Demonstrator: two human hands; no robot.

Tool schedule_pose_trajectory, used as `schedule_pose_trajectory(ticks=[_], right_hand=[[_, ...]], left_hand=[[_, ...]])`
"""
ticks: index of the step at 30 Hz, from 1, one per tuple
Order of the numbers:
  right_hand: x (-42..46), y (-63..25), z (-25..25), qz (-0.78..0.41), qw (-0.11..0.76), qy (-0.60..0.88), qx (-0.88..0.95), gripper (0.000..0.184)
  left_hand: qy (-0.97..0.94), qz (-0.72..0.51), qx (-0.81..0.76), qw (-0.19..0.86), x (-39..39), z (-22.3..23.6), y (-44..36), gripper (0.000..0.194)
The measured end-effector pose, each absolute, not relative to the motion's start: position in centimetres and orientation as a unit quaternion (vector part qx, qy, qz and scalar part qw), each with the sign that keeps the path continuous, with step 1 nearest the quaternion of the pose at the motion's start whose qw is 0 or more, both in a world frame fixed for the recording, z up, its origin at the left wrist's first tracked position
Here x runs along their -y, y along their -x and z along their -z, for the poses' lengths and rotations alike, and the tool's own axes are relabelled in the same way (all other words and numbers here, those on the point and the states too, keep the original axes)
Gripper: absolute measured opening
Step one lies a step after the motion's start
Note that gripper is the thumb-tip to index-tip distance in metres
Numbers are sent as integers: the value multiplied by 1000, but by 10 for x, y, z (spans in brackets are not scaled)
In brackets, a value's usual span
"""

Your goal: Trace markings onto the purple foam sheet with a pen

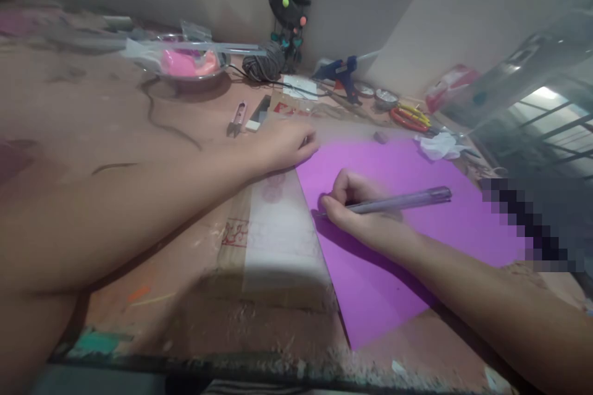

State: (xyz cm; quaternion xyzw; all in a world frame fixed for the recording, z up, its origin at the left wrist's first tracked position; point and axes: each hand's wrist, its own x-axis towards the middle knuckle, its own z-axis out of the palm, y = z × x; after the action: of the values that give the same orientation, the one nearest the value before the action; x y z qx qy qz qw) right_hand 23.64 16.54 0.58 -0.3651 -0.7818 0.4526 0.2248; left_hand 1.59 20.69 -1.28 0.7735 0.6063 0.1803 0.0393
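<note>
My right hand (pixel 359 200) is closed around a slim, see-through pen (pixel 401 199). Its tip points down at the left edge of a purple sheet of paper (pixel 445 228), and the hand rests on that sheet. At the sheet's upper left corner lies my left hand (pixel 291 145), its fingers curled in; whether anything is between them is hidden. Under the left part of the purple sheet is a whitish sheet (pixel 282 241) on a brown packet with red print (pixel 235 232). A small eraser-like piece (pixel 380 137) sits at the sheet's top edge.
Thread snips (pixel 237 118) lie beyond my left forearm. Farther back are a bowl (pixel 185 71) with pink stuff, grey yarn (pixel 264 63) and a blue glue gun (pixel 340 72). Orange-handled scissors (pixel 407 118) and crumpled white tissue (pixel 440 145) are at the right. The worn table edge (pixel 231 367) runs along the front.
</note>
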Motion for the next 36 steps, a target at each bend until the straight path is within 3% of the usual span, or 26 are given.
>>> schedule_pose_trajectory(ticks=[36], right_hand=[[-168,-238,1,-458,209,334,797,35]], left_hand=[[-774,-180,-607,24,-204,13,-17,30]])
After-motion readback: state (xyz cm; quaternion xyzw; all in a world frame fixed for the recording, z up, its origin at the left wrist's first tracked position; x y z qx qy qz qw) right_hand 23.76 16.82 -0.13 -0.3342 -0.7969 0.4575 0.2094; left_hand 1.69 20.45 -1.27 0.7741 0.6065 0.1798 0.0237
